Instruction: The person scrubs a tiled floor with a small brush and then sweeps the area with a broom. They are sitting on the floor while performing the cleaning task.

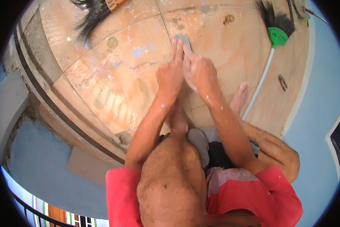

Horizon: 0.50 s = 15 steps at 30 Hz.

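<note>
Both hands meet at a flat grey scraper blade [185,41] held low against the tiled floor [139,79]. My right hand [200,72] is closed around the scraper, whose handle is hidden in the grip. My left hand [171,72] presses alongside it, its fingers close together and reaching forward onto the blade. Pale dust coats the fingers of both hands. Around the blade, the peach tiles carry white and blue paint smears and grey spots.
A broom with a green head [278,36] and pale handle lies to the right, near pliers [282,82]. Another black-bristled broom [92,17] is at the upper left. A blue wall [321,87] bounds the right; a dark track [60,109] curves along the left. My bare foot [239,99] rests on the tiles.
</note>
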Motion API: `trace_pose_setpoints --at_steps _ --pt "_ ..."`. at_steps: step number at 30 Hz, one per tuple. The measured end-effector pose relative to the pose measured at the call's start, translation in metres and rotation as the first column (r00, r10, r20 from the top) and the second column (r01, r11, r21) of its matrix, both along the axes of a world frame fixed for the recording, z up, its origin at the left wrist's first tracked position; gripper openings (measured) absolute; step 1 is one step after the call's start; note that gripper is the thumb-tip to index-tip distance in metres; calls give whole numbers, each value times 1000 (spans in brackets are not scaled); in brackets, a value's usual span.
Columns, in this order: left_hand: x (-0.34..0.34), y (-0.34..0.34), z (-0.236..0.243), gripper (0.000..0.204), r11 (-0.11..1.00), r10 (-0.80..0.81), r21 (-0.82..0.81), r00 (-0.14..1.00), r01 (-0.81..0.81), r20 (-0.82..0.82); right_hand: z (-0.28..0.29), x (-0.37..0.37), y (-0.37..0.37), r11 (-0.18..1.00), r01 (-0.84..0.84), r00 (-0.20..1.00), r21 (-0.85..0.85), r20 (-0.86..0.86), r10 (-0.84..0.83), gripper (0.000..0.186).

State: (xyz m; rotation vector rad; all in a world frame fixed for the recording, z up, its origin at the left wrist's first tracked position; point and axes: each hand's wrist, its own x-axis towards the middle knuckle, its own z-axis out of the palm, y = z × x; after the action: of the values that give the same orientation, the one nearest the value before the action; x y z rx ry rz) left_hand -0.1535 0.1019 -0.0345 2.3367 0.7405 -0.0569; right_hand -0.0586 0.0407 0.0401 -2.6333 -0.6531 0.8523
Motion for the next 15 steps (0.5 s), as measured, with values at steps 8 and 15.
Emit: trace_pose_setpoints --at_steps 8,15 --pt "7 7 -7 63 999 36 27 997 -38 74 0 -2 -4 999 -32 999 -26 -23 32 42" --pt "-17 -8 9 60 997 12 -76 1000 -14 -27 8 -4 -9 989 -116 993 -90 -33 114 45"
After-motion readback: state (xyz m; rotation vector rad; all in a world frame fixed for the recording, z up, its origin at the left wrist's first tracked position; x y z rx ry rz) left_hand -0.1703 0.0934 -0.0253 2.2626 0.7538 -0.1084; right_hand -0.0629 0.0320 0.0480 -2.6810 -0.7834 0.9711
